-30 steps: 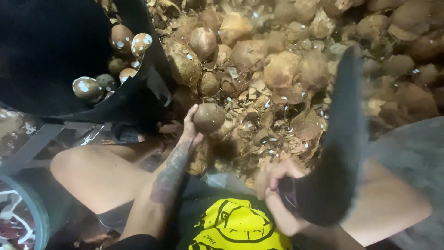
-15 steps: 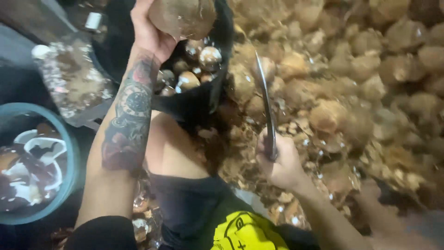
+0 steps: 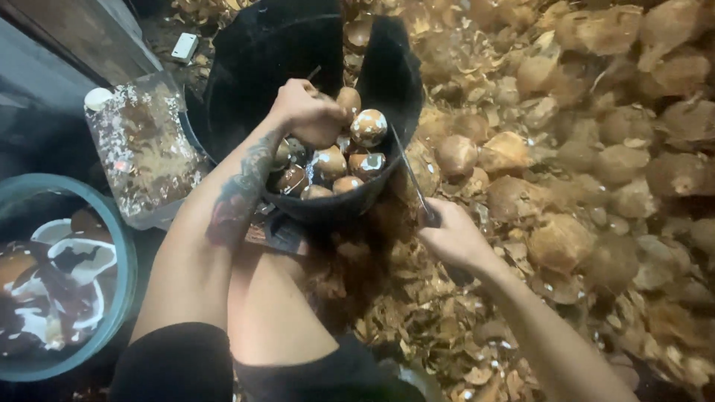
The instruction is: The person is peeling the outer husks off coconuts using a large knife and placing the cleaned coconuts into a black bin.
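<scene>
– Black tub, what's in it?
– Peeled coconuts, brown and white, shiny, piled at the near side. Tub sits just past the person's bare knee.
– Left hand?
– Over the tub, tattooed forearm reaching in. Grip is curled down onto the pile, touching the top coconuts. One round coconut lies just right of the knuckles. Can't tell whether the fingers actually grasp one, palm side hidden.
– Right hand?
– Lower, right of the tub, above the husk scraps. Grip clenched round the handle of a knife, long thin blade pointing up and away toward the tub rim, tip near the rim.
– Unpeeled ones?
– Big heap of brown husked coconuts fills the right side and top, well apart from the left hand, near the right one. Husk chips cover the floor under the right arm.
– Left side?
– Blue basin with dark and white shell pieces, near the left elbow. Clear plastic box between basin and tub, dirty, white cap beside it.
</scene>
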